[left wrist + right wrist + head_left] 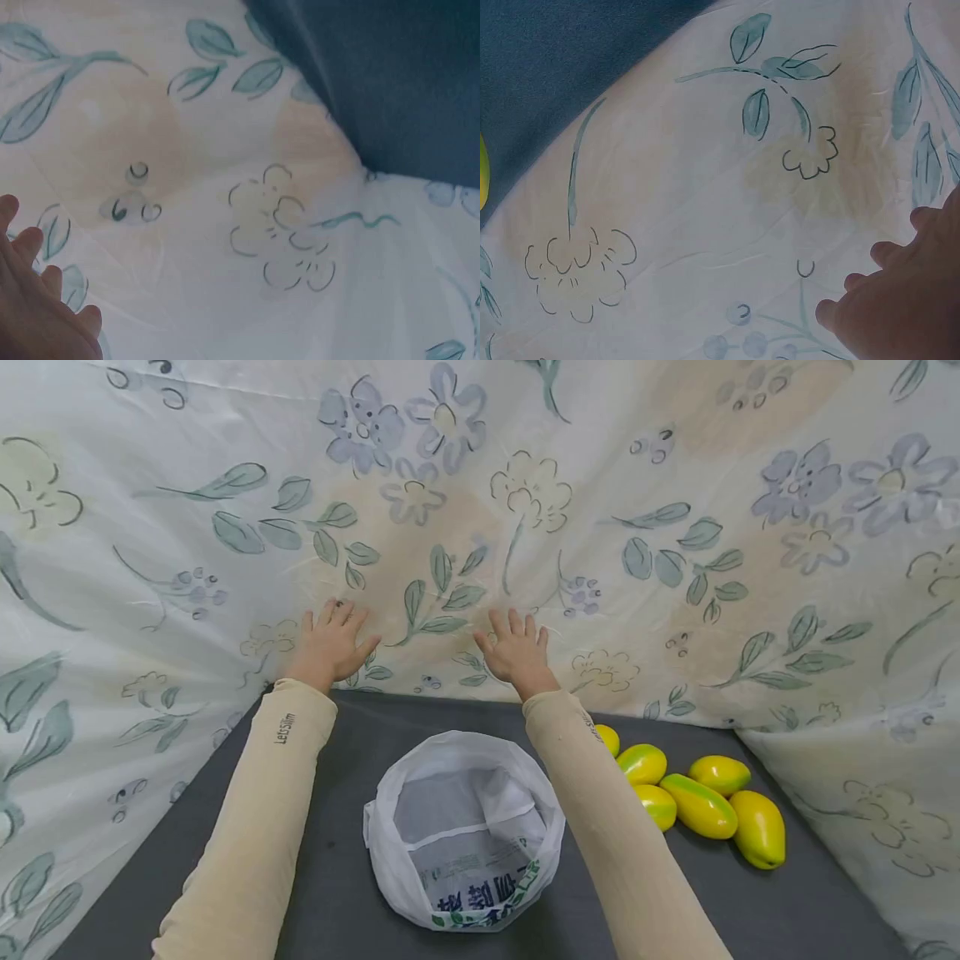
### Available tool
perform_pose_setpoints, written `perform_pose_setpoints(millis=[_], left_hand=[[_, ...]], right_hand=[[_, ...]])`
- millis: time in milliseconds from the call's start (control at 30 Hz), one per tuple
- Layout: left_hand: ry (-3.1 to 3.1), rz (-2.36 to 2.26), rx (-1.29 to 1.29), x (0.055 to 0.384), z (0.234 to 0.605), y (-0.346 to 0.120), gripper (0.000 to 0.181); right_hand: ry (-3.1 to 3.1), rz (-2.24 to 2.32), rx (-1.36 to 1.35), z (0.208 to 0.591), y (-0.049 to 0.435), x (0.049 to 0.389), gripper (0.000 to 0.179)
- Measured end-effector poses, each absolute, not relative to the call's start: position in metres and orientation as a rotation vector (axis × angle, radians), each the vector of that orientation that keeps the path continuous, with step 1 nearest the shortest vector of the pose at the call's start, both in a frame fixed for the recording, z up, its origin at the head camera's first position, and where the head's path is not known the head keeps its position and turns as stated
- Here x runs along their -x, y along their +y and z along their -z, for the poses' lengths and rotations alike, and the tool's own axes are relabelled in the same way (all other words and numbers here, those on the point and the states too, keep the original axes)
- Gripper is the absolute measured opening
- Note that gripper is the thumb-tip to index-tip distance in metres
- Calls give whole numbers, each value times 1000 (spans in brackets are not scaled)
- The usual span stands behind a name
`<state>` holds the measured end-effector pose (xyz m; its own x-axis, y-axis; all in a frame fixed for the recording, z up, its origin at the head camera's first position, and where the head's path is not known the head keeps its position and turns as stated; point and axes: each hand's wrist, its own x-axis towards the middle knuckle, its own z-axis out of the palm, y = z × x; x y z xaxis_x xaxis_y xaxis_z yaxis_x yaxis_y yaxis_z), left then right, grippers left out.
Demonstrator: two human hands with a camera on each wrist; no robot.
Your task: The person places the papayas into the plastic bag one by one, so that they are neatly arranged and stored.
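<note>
Both arms reach forward over the dark table. My left hand (331,646) is spread, fingers straight, in front of the flowered curtain (450,552) at the table's back edge. Likewise my right hand (517,650) has its fingers spread before the curtain, a short way to the right. Neither hand holds anything. Between the forearms stands a white plastic bag (386,860), its mouth wide and turned up, with printed lettering showing inside. To the right lie several yellow-green mangoes (759,829), some partly hidden behind the right sleeve.
The dark grey table (330,860) runs back to the curtain, which also encloses the left and right sides. In the right wrist view a sliver of a mango (483,176) shows at the left edge.
</note>
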<state>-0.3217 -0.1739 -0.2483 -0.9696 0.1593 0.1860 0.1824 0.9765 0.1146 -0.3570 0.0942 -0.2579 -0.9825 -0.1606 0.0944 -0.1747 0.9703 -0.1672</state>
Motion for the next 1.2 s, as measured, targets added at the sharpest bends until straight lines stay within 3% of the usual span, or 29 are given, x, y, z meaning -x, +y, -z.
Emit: perform_pose_setpoints(millis=[400,733,1000,1200], left_hand=[[-2981,337,273,330,253,-179,66],[-2955,556,331,323,263,-168,65],[-2959,559,470,314,292,-146,59],[-3066,747,384,296,321,-140,58]], right_hand=[[-2730,-1051,-526,258,102,356,59],[-2552,-1573,-537,269,119,340,57],[-2470,-1786,-569,291,142,323,56],[-2404,-1940,-602,303,159,306,55]])
